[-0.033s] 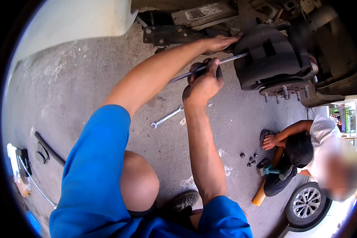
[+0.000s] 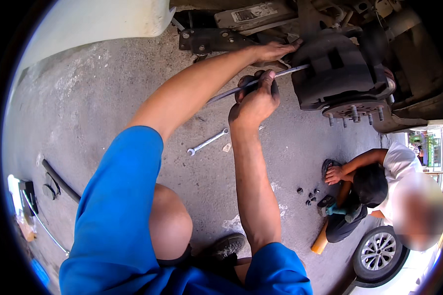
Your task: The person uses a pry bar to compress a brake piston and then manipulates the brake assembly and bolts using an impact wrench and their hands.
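A dark brake caliper (image 2: 330, 69) sits over the brake disc, and below it the wheel hub (image 2: 354, 109) shows several bare studs. My right hand (image 2: 256, 98) is closed round a long thin metal rod (image 2: 221, 96). The rod's far tip meets the caliper's left side near an opening; its near end passes behind my left forearm. My left hand (image 2: 273, 51) reaches just above the rod, fingers stretched out, fingertips at the caliper's left edge. Some of its fingers are hidden from sight.
A combination wrench (image 2: 207, 142) lies on the concrete floor (image 2: 108, 98). At right, a person (image 2: 374, 184) crouches beside a power tool (image 2: 326, 201), several lug nuts (image 2: 310, 196) and a wheel (image 2: 379, 253). A pale body panel (image 2: 98, 24) overhangs the upper left; a black hose (image 2: 59, 179) lies below.
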`<state>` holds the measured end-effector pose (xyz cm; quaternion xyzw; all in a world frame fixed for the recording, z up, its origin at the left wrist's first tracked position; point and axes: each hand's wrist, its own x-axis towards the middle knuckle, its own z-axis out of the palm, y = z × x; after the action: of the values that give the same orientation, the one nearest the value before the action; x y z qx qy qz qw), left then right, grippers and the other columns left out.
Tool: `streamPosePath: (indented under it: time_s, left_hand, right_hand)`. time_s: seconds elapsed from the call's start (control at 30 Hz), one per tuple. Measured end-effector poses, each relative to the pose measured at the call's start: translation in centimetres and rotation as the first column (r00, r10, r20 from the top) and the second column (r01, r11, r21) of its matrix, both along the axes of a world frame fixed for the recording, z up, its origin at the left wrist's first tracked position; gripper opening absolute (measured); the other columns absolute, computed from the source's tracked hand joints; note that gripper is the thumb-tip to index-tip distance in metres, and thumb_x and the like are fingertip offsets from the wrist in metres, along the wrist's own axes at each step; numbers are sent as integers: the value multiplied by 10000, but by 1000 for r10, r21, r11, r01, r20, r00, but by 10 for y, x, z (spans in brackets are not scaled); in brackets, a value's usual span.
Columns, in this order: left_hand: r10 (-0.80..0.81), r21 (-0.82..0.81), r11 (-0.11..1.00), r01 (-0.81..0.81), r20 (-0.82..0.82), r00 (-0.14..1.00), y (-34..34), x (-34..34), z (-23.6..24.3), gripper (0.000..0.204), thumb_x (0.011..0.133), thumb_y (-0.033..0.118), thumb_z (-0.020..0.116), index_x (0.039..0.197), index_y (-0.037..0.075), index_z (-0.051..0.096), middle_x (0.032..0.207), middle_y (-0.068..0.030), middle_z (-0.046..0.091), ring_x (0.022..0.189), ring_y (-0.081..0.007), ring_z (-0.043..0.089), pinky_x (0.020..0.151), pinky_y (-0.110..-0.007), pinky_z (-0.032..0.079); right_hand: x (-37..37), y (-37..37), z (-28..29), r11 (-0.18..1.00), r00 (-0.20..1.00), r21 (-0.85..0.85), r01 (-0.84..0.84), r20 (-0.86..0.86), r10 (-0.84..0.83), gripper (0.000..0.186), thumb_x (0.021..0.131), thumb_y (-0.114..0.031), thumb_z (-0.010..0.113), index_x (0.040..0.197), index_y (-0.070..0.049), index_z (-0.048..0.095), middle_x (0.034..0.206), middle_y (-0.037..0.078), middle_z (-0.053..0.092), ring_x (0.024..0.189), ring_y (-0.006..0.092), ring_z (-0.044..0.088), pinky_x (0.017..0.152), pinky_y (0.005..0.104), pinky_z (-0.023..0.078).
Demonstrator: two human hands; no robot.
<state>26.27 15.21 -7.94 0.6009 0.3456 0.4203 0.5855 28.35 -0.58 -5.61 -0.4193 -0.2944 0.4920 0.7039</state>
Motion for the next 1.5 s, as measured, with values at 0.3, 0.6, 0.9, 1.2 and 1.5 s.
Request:
streamPosePath:
  time_s: [0.3, 0.6, 0.9, 1.2, 1.5]
  left_hand:
    - [108, 73, 993, -94, -221, 969, 14, 1, 12, 979, 840, 840, 267, 1292, 30, 581, 1269, -207, 590, 1221, -308, 514, 1054, -408, 364]
    - [20, -30, 999, -24, -108, 994, 34, 17, -8, 957, 851, 815, 318, 1299, 10, 576, 1269, -189, 595, 1203, -282, 535, 1016, -388, 422]
    - [25, 36, 999, -23, -61, 998, 28, 14, -9, 958, 826, 849, 292, 1243, 60, 641, 1216, -189, 622, 1154, -312, 564, 995, -395, 418]
    - [-163, -45, 986, 162, -9, 987, 12, 0, 13, 785, 946, 654, 393, 1455, 57, 401, 1476, -137, 405, 1332, -266, 407, 1022, -383, 446]
    - [-183, -29, 983, 181, -142, 973, 25, -6, 8, 752, 950, 641, 384, 1524, 170, 259, 1553, -108, 270, 1371, -359, 346, 1013, -468, 487]
  right_hand:
    - [13, -13, 6, 995, 998, -92, -42, 35, 45, 366, 1024, -338, 472, 809, -48, 534, 529, 53, 508, 379, 95, 390, 359, 230, 270]
    - [7, 2, -26, 996, 960, -43, 80, 274, -65, 381, 1037, -308, 452, 800, -14, 509, 587, 44, 507, 493, 103, 461, 436, 252, 325]
    - [1, -21, -30, 996, 962, -68, 55, 270, -35, 385, 1036, -309, 459, 784, -19, 487, 624, 32, 482, 494, 107, 450, 441, 260, 338]
    - [-7, -9, -10, 993, 998, -99, 59, -7, -60, 336, 1031, -282, 469, 814, -28, 499, 633, 34, 486, 490, 119, 470, 407, 231, 369]
    - [1, 8, -15, 993, 988, -42, 114, 107, -109, 330, 1032, -302, 429, 815, -60, 484, 569, 49, 502, 412, 105, 398, 349, 242, 247]
